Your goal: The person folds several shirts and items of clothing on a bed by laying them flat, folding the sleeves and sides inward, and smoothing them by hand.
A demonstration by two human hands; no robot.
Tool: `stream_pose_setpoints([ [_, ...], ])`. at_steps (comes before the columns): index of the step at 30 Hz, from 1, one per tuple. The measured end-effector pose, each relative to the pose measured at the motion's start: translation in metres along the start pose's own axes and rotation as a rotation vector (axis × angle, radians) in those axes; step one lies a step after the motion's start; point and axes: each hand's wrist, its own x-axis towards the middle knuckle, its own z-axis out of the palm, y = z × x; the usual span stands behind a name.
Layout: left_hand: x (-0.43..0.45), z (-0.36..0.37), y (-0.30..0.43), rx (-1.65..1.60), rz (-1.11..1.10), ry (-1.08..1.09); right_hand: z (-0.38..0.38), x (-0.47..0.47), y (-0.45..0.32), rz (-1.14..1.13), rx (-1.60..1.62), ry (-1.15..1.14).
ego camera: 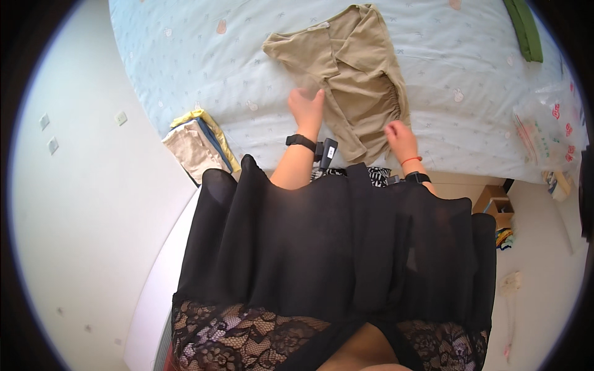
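Note:
A khaki ruched garment (366, 88), apparently a top, lies partly folded on a light blue bed sheet (199, 60) printed with bunnies and bows. My left hand (307, 109) is at the garment's left edge, thumb and fingers bent towards the cloth. Blur on that hand and the fabric beside it hides whether cloth is caught between the fingers. On the lower right edge, beside the gathered seam, the curled fingers of my right hand (402, 139) pinch the cloth. Black straps circle both wrists, and a red cord is on the right one.
Folded clothes (199, 146) in beige, blue and yellow are stacked at the bed's near left corner. A clear plastic bag (547, 125) with red printing lies at the right. Green cloth (525, 32) is at the far right. Below the bed edge stands a cardboard box (494, 206).

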Motion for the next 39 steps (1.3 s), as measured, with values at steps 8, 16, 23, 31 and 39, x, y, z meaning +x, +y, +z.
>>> stream_pose_setpoints([
  [8,0.091,-0.029,-0.006,-0.037,0.412,0.316,0.095,-0.018,-0.024,0.211,0.237,-0.348],
  [16,0.172,-0.076,0.022,0.19,0.683,-0.258,0.099,-0.03,-0.032,0.259,0.453,-0.839],
  [23,0.143,-0.05,0.003,0.065,0.61,0.228,0.115,-0.033,-0.04,0.159,-0.125,-0.683],
  [31,0.015,0.014,-0.043,-0.111,-0.055,-0.189,0.12,-0.042,-0.043,0.044,-0.306,-0.718],
  [39,0.009,0.007,-0.084,-0.515,-0.571,-0.196,0.054,-0.047,-0.02,0.067,-0.151,0.087],
])
